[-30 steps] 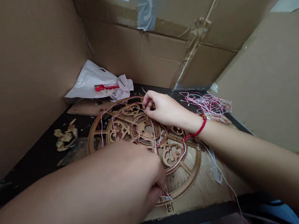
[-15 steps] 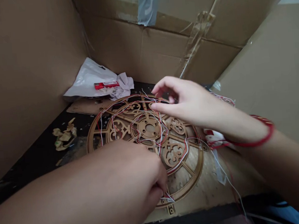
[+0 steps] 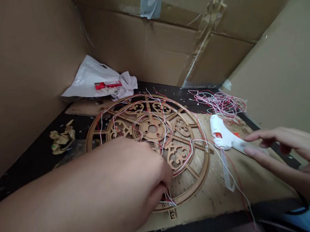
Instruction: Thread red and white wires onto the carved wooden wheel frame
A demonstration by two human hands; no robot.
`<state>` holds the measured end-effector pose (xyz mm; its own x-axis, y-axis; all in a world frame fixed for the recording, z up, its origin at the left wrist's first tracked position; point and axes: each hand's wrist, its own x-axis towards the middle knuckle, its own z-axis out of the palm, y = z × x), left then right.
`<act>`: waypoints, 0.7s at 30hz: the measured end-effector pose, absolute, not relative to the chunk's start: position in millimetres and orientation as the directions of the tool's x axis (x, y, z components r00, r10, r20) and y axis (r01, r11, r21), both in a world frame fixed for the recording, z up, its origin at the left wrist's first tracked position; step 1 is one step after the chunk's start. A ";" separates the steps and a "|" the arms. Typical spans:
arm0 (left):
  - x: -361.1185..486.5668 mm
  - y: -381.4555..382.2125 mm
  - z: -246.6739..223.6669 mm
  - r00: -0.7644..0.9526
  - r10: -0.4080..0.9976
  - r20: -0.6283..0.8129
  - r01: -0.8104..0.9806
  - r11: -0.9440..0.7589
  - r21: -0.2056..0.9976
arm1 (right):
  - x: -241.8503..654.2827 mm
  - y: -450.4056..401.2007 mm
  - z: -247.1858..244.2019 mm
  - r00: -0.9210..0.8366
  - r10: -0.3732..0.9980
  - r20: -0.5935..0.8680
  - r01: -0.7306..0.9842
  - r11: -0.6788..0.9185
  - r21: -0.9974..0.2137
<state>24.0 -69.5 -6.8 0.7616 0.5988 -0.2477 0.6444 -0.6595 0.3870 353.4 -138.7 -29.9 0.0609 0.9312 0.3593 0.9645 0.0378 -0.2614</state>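
A round gold-brown openwork frame [image 3: 200, 184] lies flat, with red and white wires [image 3: 190, 152] running around its rings. Over its lower left part, my left hand [image 3: 149, 177] is closed near the wires at the bottom rim; its fingertips are hidden, so what they pinch cannot be made out. On the right lies a white glue gun [image 3: 223, 134] with a clear strip under its front end. My right hand [image 3: 283, 148] is at the gun's handle, thumb and fingers apart around it, the fingertips at or just above the handle.
A tangle of red and white wire [image 3: 220, 103] sits behind the glue gun. At the back left are a white plastic bag [image 3: 87, 76], a red lighter-like object [image 3: 106, 85] and crumpled paper [image 3: 128, 83]. Crumpled tan scraps [image 3: 62, 139] lie at left. Cardboard walls [image 3: 165, 40] enclose the surface.
My right hand has moved from above the round frame rightward to the glue gun, uncovering the wire tangle. My left hand remains closed near the bottom rim. The view has shifted slightly.
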 end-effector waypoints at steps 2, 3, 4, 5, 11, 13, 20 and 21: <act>24.0 -68.3 -8.1 0.765 0.601 -0.232 0.640 -0.666 0.384 | 360.3 -138.0 -36.7 -0.011 0.954 0.299 0.976 0.075 -0.203; 23.9 -67.9 -8.5 0.769 0.598 -0.226 0.634 -0.672 0.383 | 362.7 -137.4 -39.3 -0.011 0.960 0.280 0.977 0.070 -0.200; 23.8 -67.6 -8.7 0.773 0.595 -0.218 0.629 -0.679 0.377 | 364.6 -136.7 -41.4 0.004 0.968 0.252 0.977 0.050 -0.207; 23.7 -67.4 -8.6 0.775 0.594 -0.214 0.627 -0.686 0.368 | 366.1 -136.0 -43.1 0.022 0.975 0.222 0.977 0.026 -0.214; 23.0 -67.5 -6.3 0.770 0.588 -0.246 0.638 -0.700 0.321 | 369.4 -126.6 -51.3 0.001 0.975 0.221 0.974 0.050 -0.223; 22.2 -67.5 -5.7 0.773 0.580 -0.258 0.635 -0.708 0.311 | 370.6 -120.7 -55.5 -0.018 0.973 0.229 0.975 0.068 -0.213; 20.0 -69.8 -13.4 0.808 0.571 -0.144 0.585 -0.752 0.304 | 378.5 -105.7 -66.7 -0.083 0.967 0.241 0.973 0.130 -0.189; 19.3 -70.4 -16.2 0.807 0.581 -0.103 0.582 -0.756 0.300 | 378.7 -105.5 -66.4 -0.082 0.966 0.246 0.975 0.129 -0.181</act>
